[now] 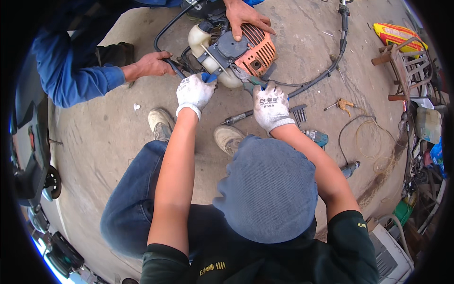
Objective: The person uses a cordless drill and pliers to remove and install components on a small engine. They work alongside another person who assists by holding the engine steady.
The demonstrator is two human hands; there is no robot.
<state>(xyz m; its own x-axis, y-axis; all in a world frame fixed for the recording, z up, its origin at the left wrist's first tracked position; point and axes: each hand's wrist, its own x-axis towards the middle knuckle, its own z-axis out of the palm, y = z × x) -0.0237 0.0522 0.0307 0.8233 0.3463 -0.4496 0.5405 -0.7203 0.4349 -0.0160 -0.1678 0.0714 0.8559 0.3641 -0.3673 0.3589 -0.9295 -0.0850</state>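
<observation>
A small engine (230, 51) with an orange slotted cover and a cream tank lies on the floor before me. My left hand (195, 93), in a white glove with blue at the fingers, is curled against its near left side by the tank. My right hand (271, 105), gloved the same, is closed at the engine's near right edge, close to a greenish piece (248, 85). What the fingers of either hand hold is hidden. Across from me a co-worker in blue sleeves rests one hand (245, 19) on the orange cover and grips a black tube (176, 68) with the other.
A black hose (326, 72) curves along the right. A metal-tipped shaft (236, 118), sockets (299, 113) and a teal power tool (316, 137) lie near my right hand. Farther right are a yellow-handled tool (344, 104), a wooden stool (402, 68) and a red-yellow bag (397, 35).
</observation>
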